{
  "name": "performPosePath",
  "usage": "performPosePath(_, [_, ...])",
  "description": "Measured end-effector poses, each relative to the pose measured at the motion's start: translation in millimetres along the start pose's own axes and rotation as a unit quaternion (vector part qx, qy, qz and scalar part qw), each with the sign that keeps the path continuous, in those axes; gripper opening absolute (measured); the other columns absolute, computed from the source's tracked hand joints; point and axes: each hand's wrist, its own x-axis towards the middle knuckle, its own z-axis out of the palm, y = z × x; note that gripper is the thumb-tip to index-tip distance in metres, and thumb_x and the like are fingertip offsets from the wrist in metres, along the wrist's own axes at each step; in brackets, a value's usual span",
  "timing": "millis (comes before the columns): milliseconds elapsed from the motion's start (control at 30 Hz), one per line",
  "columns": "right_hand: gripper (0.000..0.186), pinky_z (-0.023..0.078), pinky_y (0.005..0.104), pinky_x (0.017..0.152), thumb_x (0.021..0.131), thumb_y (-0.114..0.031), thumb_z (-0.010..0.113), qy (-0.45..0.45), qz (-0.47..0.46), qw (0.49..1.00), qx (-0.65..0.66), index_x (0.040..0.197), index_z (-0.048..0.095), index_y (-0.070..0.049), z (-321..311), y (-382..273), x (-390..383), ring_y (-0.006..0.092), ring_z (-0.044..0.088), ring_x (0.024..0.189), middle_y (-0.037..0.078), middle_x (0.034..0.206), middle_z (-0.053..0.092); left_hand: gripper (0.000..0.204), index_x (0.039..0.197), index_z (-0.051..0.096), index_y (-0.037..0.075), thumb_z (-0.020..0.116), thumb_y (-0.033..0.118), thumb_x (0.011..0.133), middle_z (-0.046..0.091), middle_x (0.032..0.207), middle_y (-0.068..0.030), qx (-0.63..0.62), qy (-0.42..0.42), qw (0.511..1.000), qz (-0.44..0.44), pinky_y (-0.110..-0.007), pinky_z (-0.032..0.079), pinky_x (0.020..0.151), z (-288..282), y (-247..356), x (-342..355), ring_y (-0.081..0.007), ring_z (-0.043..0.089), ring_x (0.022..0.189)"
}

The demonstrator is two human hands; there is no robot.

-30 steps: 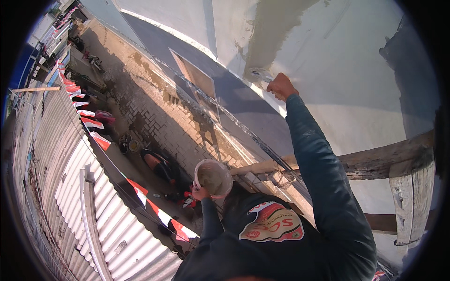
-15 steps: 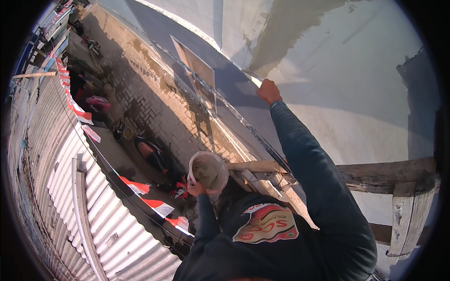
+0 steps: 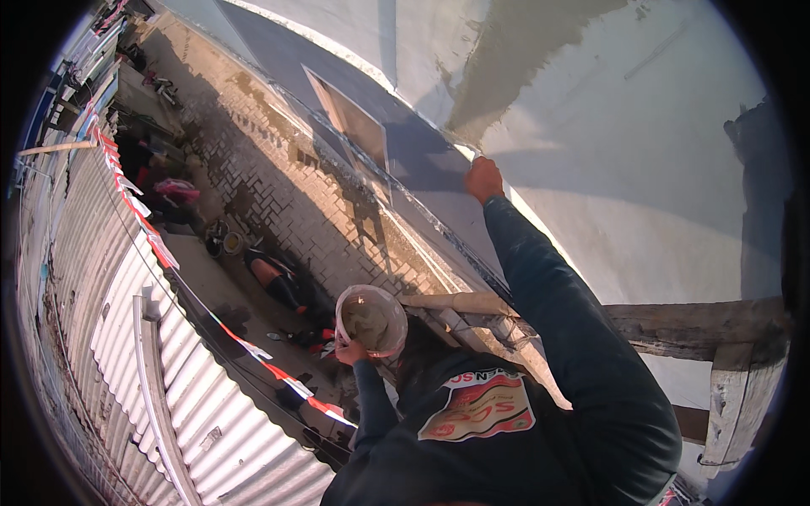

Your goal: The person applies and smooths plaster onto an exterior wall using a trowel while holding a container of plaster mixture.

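Bucket (image 3: 402, 325) lower centre, pale wall (image 3: 624, 181) upper right.
I have the left hand (image 3: 350, 352) pinching the bucket's rim; the right hand (image 3: 484, 180), upper centre, curls around a mostly hidden tool (image 3: 474, 155).

The bucket (image 3: 371, 295) looks like plastic, smeared inside around thick, matt paste (image 3: 369, 325). At right, the wall (image 3: 607, 169) looks smooth and matt, with a patchy, damp-looking coat (image 3: 523, 59) farther off. The near-right beam (image 3: 692, 325) is rough wood; the left roof (image 3: 211, 405) is ridged sheeting.
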Motion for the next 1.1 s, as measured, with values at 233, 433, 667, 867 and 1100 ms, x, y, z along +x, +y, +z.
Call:
performPosePath(233, [0.026,0.053,0.0499,0.081,0.08,-0.022,0.063,0.05,0.009,0.998,0.045,0.091,0.069,0.001,-15,19,-11,0.043,0.066,0.086,0.026,0.09,0.068,0.046,0.106,0.069,-0.006,0.057,0.002,0.062,0.072,0.097,-0.018,-0.036,-0.01,0.999,0.012,-0.039,0.051,0.078,4,9,-5,-0.0275,0.068,0.083])
performPosePath(433, [0.029,0.053,0.0492,0.084,0.079,-0.023,0.063,-0.006,-0.049,0.999,0.011,0.092,0.068,0.002,-27,19,-16,0.0417,0.066,0.093,0.027,0.096,0.068,0.049,0.108,0.066,-0.007,0.056,-0.001,0.06,0.07,0.097,-0.0146,-0.083,-0.028,0.996,-0.016,-0.036,0.051,0.077,13,4,-6,-0.0211,0.066,0.082])
performPosePath(667, [0.042,0.053,0.0467,0.085,0.072,-0.029,0.068,-0.109,0.023,0.992,0.066,0.093,0.068,0.008,25,35,-1,0.0452,0.066,0.094,0.032,0.093,0.066,0.048,0.109,0.066,-0.005,0.052,-0.011,0.064,0.069,0.1,-0.0091,-0.161,-0.077,0.983,-0.034,-0.03,0.052,0.077,14,22,-16,-0.0172,0.065,0.082])
performPosePath(867, [0.031,0.051,0.0504,0.084,0.077,-0.023,0.062,-0.122,-0.085,0.988,-0.04,0.092,0.068,0.004,56,36,16,0.0449,0.064,0.096,0.027,0.097,0.067,0.05,0.112,0.065,-0.005,0.053,-0.011,0.064,0.068,0.101,-0.0087,-0.086,-0.071,0.994,-0.021,-0.031,0.052,0.078,11,31,-20,-0.0172,0.064,0.085])
performPosePath(1100, [0.027,0.051,0.0499,0.083,0.076,-0.023,0.061,-0.058,0.01,0.991,0.121,0.081,0.066,0.004,48,9,8,0.0456,0.063,0.094,0.027,0.096,0.065,0.047,0.111,0.067,-0.004,0.053,-0.01,0.067,0.069,0.103,-0.0102,-0.081,-0.051,0.995,-0.021,-0.032,0.052,0.078,2,11,-8,-0.0179,0.065,0.087])
